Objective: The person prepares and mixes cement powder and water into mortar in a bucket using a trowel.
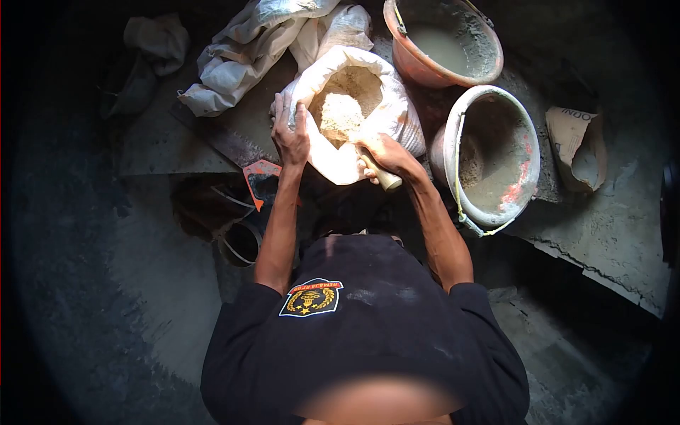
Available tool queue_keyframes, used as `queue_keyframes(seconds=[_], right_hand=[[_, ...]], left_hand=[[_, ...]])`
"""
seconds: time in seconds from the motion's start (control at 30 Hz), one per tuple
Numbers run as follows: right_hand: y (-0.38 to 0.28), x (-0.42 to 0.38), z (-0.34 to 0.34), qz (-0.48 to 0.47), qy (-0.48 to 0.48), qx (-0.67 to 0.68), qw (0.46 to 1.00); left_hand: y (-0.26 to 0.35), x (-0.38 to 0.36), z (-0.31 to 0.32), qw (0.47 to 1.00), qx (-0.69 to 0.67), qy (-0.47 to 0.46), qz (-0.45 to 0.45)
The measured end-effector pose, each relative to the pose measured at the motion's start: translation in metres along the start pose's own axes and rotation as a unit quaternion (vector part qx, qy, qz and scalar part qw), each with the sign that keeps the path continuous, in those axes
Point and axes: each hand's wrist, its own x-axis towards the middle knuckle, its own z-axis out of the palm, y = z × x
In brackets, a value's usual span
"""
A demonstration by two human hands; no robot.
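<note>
Handle sits clenched in right hand, powder just beyond; left hand apparently grips sack.

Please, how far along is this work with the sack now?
Done: the white sack is open. In hand: the left hand holds its rim; the right hand grips a tool handle at the pale powder. Left: powder is inside; how much more is wanted, I cannot tell.

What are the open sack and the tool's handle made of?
The sack looks like woven plastic, matt and off-white, from its fine lines and creases. The handle in the right hand seems smooth wood, though its even, pale tan could be plastic.
</note>
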Motion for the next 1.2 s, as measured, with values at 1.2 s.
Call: queue_keyframes(seconds=[1.2], right_hand=[[-0.088,-0.213,-0.038,-0.028,0.133,0.084,0.987]], left_hand=[[0.142,-0.112,0.037,0.983,-0.125,-0.077,0.11]])
